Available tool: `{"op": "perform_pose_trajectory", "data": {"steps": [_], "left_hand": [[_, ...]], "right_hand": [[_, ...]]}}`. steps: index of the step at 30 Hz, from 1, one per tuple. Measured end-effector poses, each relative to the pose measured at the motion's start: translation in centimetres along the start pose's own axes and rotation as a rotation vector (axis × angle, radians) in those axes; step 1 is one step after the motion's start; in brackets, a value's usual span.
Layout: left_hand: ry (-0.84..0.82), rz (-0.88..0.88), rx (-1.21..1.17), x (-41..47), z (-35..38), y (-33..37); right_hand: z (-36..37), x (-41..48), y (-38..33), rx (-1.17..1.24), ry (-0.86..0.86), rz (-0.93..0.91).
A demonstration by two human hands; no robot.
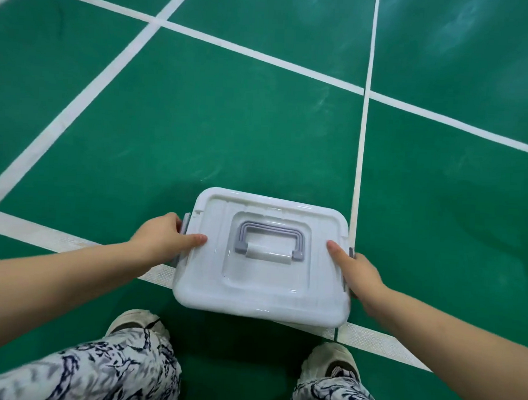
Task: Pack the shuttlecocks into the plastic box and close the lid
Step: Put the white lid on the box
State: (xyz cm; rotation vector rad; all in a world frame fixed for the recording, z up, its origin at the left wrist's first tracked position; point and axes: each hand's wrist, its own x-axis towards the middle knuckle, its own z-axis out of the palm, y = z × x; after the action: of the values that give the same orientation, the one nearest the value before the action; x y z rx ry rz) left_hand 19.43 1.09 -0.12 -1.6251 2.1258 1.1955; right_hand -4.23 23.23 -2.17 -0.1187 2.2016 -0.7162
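Though the green floor (260, 132) with its white court lines (234, 50) fills most of the view, nothing lies loose on it; no shuttlecocks show anywhere, so they are either inside already or out of frame.

The box (261, 291) sits low in front of the person, between and just beyond the two shoes (134, 321), across a broad white line. It is white, slightly translucent plastic, rectangular with rounded corners, and its lid (209, 276) is on top, covering the opening. A grey fold-down handle (268, 238) lies flat in a recess in the middle of the lid. Grey latches (185, 223) show at the two short ends; whether they are snapped home cannot be told.

The left hand (163, 237) grasps the left end, thumb pressed flat on the lid and fingers curled over the latch. The right hand (357, 272) mirrors it on the right end, thumb on top, fingers wrapped down the side out of sight. Holding both ends at once likely serves to press the lid down evenly and work the clips together, or to steady the box. What it holds is hidden.
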Motion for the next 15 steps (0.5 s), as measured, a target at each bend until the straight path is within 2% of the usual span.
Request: {"op": "perform_pose_trajectory", "data": {"steps": [4, 8, 15], "left_hand": [[0.09, 0.06, 0.127, -0.6, 0.5, 0.4], [0.178, 0.075, 0.188, -0.9, 0.9, 0.6], [0.224, 0.137, 0.223, 0.5, 0.9, 3.2]], "right_hand": [[-0.2, 0.0, -0.5, 0.007, 0.076, -0.086], [-0.2, -0.2, -1.1, -0.099, 0.122, -0.145], [-1.3, 0.3, -2.5, -0.207, 0.209, -0.178]]}}
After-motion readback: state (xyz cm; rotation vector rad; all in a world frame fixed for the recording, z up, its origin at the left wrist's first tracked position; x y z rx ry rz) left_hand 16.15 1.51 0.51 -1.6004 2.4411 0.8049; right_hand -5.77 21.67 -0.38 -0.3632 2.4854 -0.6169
